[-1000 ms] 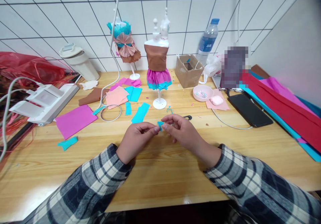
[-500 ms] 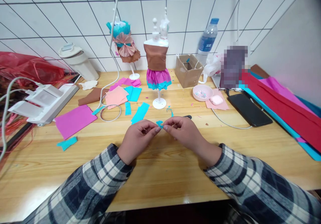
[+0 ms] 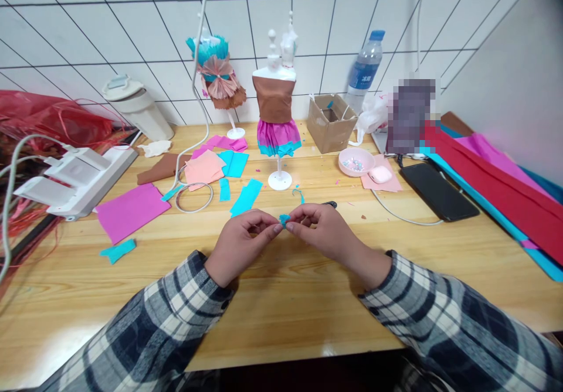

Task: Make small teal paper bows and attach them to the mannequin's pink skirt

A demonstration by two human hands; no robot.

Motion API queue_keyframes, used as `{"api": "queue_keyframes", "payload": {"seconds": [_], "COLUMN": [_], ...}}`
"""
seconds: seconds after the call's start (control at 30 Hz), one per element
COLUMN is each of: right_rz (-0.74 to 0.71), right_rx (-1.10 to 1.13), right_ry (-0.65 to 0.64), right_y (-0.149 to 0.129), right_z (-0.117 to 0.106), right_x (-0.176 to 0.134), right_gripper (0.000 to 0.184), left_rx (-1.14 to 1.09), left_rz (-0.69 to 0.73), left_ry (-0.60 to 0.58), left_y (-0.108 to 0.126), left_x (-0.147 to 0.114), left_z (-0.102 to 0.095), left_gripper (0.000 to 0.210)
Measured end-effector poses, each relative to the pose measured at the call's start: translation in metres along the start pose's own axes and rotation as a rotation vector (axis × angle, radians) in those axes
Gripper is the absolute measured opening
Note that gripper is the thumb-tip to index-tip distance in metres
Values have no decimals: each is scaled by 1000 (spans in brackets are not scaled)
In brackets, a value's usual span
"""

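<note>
Between my fingertips is a small gathered piece of blue crepe paper (image 3: 284, 220). My left hand (image 3: 246, 237) pinches it from the left, thumb against forefinger. From the other side my right hand (image 3: 323, 231) pinches it the same way, so both hands are closed just above the table. A small dress form (image 3: 275, 102) stands behind them, wearing a brown top and a magenta skirt with a blue hem. Blue paper strips (image 3: 246, 197) lie just beyond my left hand. Part of a dark-handled tool (image 3: 329, 204) shows behind my right hand.
A second dressed form (image 3: 222, 81) stands at the back. Around are a cardboard box (image 3: 329, 125), a pink bowl of beads (image 3: 356, 162), a black phone (image 3: 440, 191), a magenta sheet (image 3: 132, 211), a wire ring (image 3: 193, 209), a power strip (image 3: 92, 184) and a water bottle (image 3: 366, 67).
The blue paper between my fingertips looks more bunched and sits slightly farther right. Both hands keep nearly the same place and grip.
</note>
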State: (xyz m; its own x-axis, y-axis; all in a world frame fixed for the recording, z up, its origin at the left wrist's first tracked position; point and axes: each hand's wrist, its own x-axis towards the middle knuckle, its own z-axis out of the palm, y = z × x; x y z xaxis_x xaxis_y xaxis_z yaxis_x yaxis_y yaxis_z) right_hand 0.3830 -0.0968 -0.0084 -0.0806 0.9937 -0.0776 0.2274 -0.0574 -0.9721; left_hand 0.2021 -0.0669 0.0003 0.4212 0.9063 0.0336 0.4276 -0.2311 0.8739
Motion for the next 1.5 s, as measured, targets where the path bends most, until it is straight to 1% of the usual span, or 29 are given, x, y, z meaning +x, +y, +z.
{"api": "queue_keyframes", "payload": {"seconds": [0.17, 0.3, 0.37, 0.47, 0.53, 0.57, 0.63, 0.73, 0.77, 0.83, 0.93, 1.03, 1.07, 1.13, 1.17, 1.27, 1.37, 1.43, 1.5], "right_rz": [53, 93, 76, 4, -32, -39, -34, -26, -31, -49, -116, -282, -346, -440, -456, -407, -326, -285, -254], "right_rx": [51, 71, 79, 78, 35, 18, 36, 126, 134, 115, 34, -111, -172, -286, -327, -358, -319, -301, -284], "right_ry": [-45, -74, -65, -20, 11, 20, 30, 19, 20, 21, 44, 89, 94, 93, 93, 96, 87, 95, 116], "right_y": [2, 4, 4, 3, 2, 2, 2, 3, 3, 4, 3, 2, 1, 1, 2, 3, 4, 4, 3], "right_z": [1, 1, 1, 1, 1, 1, 1, 4, 5, 6, 6, 3, 2, 1, 1, 1, 2, 2, 3], "right_x": [1, 2, 1, 0, 1, 1, 2, 2, 2, 1, -3, -6, -6, -6, -6, -4, -3, -3, -3], "right_gripper": [18, 21, 23, 28, 20, 15, 12, 15, 16, 15, 13, 30, 32, 22, 15, 6, 5, 6, 7], "left_rx": [-82, -72, -4, 145, 201, 195, 98, -92, -112, -87, -31, -11, -6, 8, 15, 21, -14, -95, -188], "left_rz": [-11, -10, 28, 143, 201, 206, 159, 29, 3, -4, 36, 58, 62, 67, 71, 89, 87, 38, -43], "left_ry": [40, 41, 37, 41, 56, 73, 92, 35, 12, 1, 11, -11, -22, -29, -24, 4, 26, 14, -16], "left_y": [-2, -4, -5, -6, -6, -5, -5, -3, -3, -3, -4, -6, -6, -6, -6, -5, -3, -2, -2], "left_x": [-1, -1, -1, -2, -3, -3, -4, -3, -3, -2, 0, 0, -1, -1, -2, -3, -3, -3, -3], "left_z": [2, 1, 1, -1, -2, -2, -2, -1, 0, 1, 0, -2, -2, -2, -2, -2, -2, -1, 1], "left_gripper": [21, 21, 20, 18, 17, 17, 18, 30, 30, 22, 17, 15, 15, 14, 14, 13, 13, 15, 20]}}
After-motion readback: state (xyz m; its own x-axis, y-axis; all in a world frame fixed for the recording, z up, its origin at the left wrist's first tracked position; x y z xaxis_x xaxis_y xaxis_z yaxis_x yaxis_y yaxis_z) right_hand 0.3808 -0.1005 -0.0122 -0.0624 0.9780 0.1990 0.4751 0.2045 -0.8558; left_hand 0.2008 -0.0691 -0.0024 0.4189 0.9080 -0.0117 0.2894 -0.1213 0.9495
